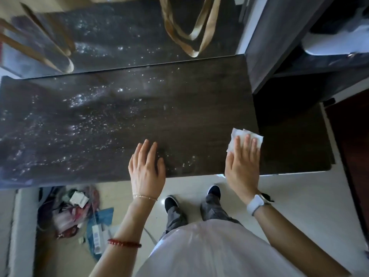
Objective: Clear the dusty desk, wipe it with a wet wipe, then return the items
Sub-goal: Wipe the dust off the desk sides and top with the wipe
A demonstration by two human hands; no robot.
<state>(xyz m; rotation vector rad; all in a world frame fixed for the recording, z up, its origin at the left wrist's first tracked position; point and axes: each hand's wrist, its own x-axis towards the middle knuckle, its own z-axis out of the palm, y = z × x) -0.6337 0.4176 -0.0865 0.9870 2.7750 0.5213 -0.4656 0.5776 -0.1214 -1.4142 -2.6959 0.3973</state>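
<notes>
Desk (pixel 209 100): dark wood-grain top, long rectangle with rounded front corners, matte. White dust specks scattered thick over its left and middle, thinner near the front edge by the hands; the right part looks darker and cleaner. Nothing on the top but the hands and the wipe.

Mirror (pixel 123 37) stands along the desk's back edge, glossy, doubling the dusty top and showing tan bag straps (pixel 191 27), flat woven loops.

Shelf unit (pixel 279 37) at right rear, dark grey panels, boxy, something white inside, blurred.

Floor (pixel 299 196): pale glossy tile. Pile of clutter (pixel 75 212) lies on it under the desk's left front: packets, papers, a blue sheet, a dark bag, mixed and crumpled.

Person stands at the front edge: white top, grey trousers, dark shoes.

Left hand (pixel 146 166): fingers spread wide, palm flat on the desk near the front edge, empty. Thin gold chain at the wrist, red bead bracelet (pixel 123 243) further up the forearm.

Right hand (pixel 242 160): flat, fingers together, pressing down on the wipe, with a white watch (pixel 255 203) on the wrist.

Wipe (pixel 237 137): white, thin, crumpled square, folded, on the desk's right front, under the right fingertips, corners sticking out beyond them.
</notes>
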